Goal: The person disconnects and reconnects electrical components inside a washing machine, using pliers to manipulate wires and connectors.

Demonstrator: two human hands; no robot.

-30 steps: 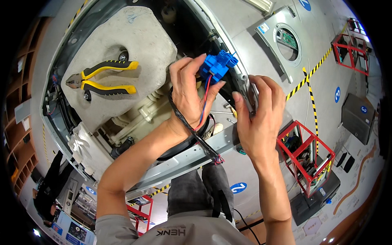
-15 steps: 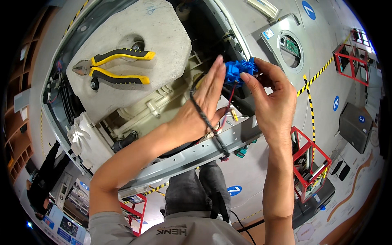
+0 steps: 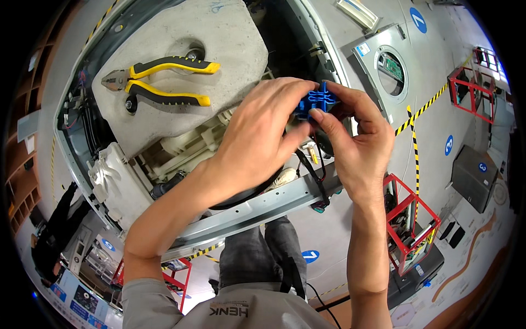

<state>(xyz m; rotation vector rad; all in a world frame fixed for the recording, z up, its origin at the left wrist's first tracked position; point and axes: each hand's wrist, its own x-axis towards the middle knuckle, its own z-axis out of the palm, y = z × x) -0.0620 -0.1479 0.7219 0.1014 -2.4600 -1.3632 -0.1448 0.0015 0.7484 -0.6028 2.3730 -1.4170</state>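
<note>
Between my two hands is a small blue plastic part (image 3: pixel 319 100) with ribbed clips, over the front right corner of an opened washing machine cabinet. My right hand (image 3: pixel 359 140) pinches its right side between thumb and fingers. My left hand (image 3: pixel 262 129) has curled fingers at its left side, and their tips are partly hidden. Below the part hangs a dark wrapped wire bundle (image 3: pixel 311 171), which crosses the cabinet's metal front rail (image 3: pixel 263 208). Yellow-and-black pliers (image 3: pixel 174 64) lie on the grey concrete counterweight (image 3: pixel 164 122) to the left, their handles toward my hands.
White plastic parts (image 3: pixel 118 178) and hoses sit inside the cabinet. A grey panel (image 3: pixel 361 57) with a round opening lies at the upper right. Red-framed carts (image 3: pixel 408 225) stand to the right. A person in dark clothing (image 3: pixel 52 241) is at far left.
My left hand has turned from flat, outstretched fingers to fingers curled at the blue part. The part has turned and shifted slightly left. The wire bundle has slipped off my left hand.
</note>
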